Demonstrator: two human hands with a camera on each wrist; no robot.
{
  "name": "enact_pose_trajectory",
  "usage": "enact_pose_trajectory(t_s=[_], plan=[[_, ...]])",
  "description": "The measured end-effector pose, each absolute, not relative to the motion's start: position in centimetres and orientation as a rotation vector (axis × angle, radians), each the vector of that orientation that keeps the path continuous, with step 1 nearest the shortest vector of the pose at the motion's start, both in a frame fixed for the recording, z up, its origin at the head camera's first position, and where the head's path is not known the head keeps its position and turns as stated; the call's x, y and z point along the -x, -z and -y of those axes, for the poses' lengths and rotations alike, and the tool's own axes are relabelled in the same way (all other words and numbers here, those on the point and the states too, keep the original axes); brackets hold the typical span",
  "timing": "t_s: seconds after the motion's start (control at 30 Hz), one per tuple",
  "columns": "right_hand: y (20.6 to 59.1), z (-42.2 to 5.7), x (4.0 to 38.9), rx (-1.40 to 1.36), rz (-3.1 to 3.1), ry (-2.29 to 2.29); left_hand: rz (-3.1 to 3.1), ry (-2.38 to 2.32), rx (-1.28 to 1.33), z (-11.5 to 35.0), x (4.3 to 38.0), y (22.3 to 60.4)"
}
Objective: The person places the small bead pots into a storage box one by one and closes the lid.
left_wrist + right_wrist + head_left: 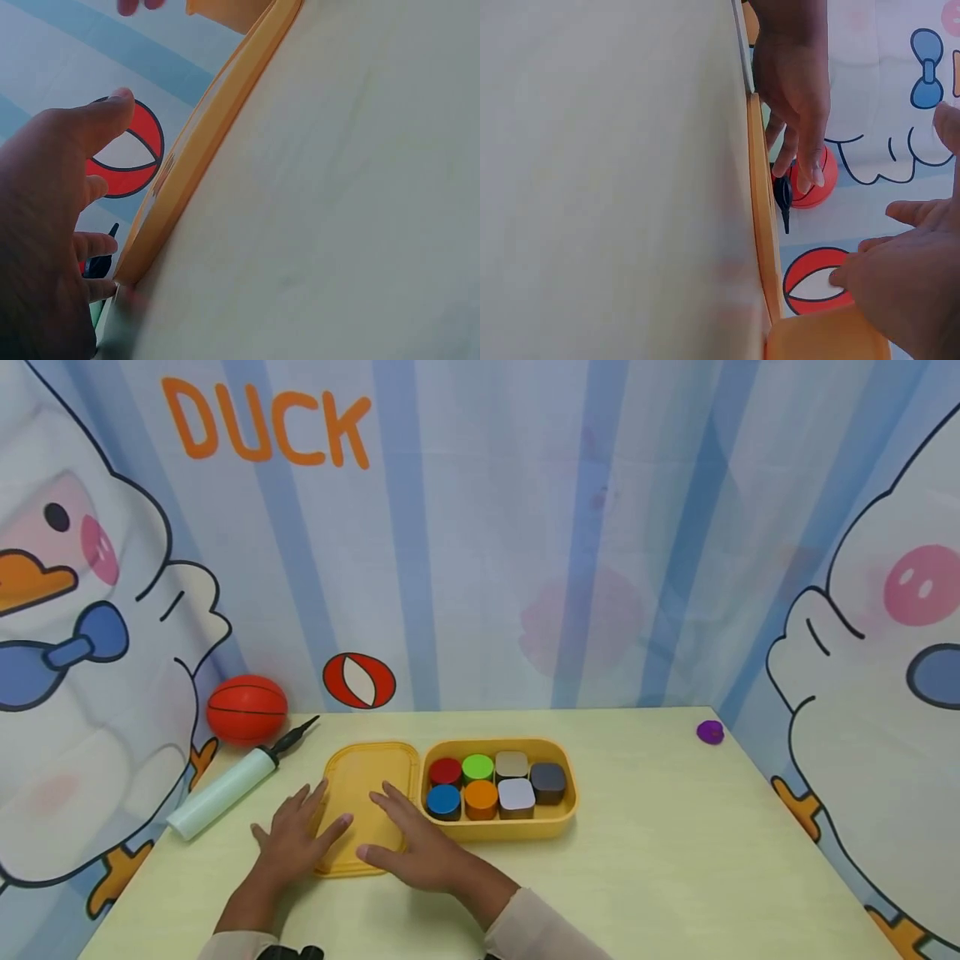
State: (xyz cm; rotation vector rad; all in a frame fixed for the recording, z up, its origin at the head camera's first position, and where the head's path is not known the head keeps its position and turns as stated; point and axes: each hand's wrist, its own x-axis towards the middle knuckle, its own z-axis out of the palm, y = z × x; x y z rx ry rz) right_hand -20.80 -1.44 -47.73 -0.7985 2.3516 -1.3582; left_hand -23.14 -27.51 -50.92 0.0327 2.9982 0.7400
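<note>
A flat yellow lid (363, 827) lies on the table, its raised rim facing up. My left hand (296, 835) is spread at the lid's left edge, fingers apart and holding nothing. Over the lid's right side hovers my right hand (423, 852), fingers straight and thumb out, also holding nothing. Right beside the lid stands a yellow tray (498, 831) with several small round and square-topped pots, among them a red one (446, 772), a green one (477, 767), a blue one (443, 802) and an orange one (481, 798). In the left wrist view the lid's edge (202, 142) runs past my left fingertips.
A pale green hand pump (225, 793) with a black nozzle lies at the left, before a red ball (247, 710). At the back right sits a small purple object (710, 732). A striped curtain (487, 527) with duck pictures closes off the table's back and sides.
</note>
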Motion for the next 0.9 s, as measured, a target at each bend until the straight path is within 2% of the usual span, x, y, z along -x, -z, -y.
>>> enact_pose_trajectory(t_s=[0.53,0.9], plan=[[48.9,2.7,20.7,0.728,-2.359,1.120,-3.036,-0.659,-0.072,27.2,23.1,51.6],[50.9,3.5,21.2,0.527,-2.417,1.225,-3.034,-0.540,-0.099,27.2,22.9,52.2]])
